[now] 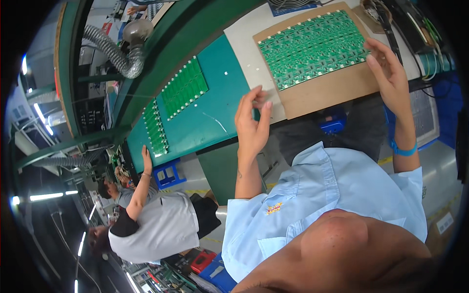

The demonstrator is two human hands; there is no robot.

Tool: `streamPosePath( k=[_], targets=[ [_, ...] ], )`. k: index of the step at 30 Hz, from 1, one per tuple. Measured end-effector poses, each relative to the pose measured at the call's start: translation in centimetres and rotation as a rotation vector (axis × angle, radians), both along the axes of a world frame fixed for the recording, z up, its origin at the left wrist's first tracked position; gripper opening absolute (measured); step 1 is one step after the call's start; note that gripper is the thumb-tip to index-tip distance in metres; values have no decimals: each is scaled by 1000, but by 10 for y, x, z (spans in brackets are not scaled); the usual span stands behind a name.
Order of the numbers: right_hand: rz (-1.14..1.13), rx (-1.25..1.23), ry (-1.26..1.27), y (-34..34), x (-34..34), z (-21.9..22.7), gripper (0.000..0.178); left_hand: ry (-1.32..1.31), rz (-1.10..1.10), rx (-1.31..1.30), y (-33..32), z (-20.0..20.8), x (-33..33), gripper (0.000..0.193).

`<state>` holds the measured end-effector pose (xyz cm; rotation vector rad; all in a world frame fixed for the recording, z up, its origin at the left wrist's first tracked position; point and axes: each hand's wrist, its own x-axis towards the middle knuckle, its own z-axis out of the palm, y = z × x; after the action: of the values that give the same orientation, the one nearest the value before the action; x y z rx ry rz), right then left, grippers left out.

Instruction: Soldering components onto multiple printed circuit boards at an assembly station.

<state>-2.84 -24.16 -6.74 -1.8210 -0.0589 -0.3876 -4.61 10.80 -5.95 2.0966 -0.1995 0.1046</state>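
Note:
A large green circuit board panel [315, 46], dense with small parts, lies on a brown cardboard sheet [312, 100] at the bench's front edge. My right hand [391, 80] is at the panel's right edge, thumb and fingers apart; whether the fingertips touch the board I cannot tell. Left of the cardboard, my left hand [251, 122] hovers near the bench edge with its fingers loosely curled and the thumb apart. Nothing shows in either hand. Two more green board panels, one in the middle [184, 88] and one farther left [155, 129], rest on the green mat [220, 93].
Beyond the left panel, a co-worker in a grey-white top [154, 227] has a hand [146, 160] at the bench edge. A fan [293, 5] stands behind the cardboard. Cables [430, 68] and dark equipment [408, 29] crowd the right. A flexible metal duct [110, 51] hangs at upper left.

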Motion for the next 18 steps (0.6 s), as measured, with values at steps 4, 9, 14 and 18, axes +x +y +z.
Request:
streamPosePath(
  k=[4,9,14,18],
  targets=[
    [-71,-325,-57,-9,4,-7,40,60,-30,-257,-15,-8,29,47],
    [-90,-608,-80,-7,16,-14,44,216,-45,-584,-12,-10,48,53],
    [-60,-665,11,-4,23,-8,46,348,-81,-733,-8,-11,55,53],
    [-42,-650,114,-2,26,-3,46,371,-88,-769,-7,-11,57,50]
  ],
)
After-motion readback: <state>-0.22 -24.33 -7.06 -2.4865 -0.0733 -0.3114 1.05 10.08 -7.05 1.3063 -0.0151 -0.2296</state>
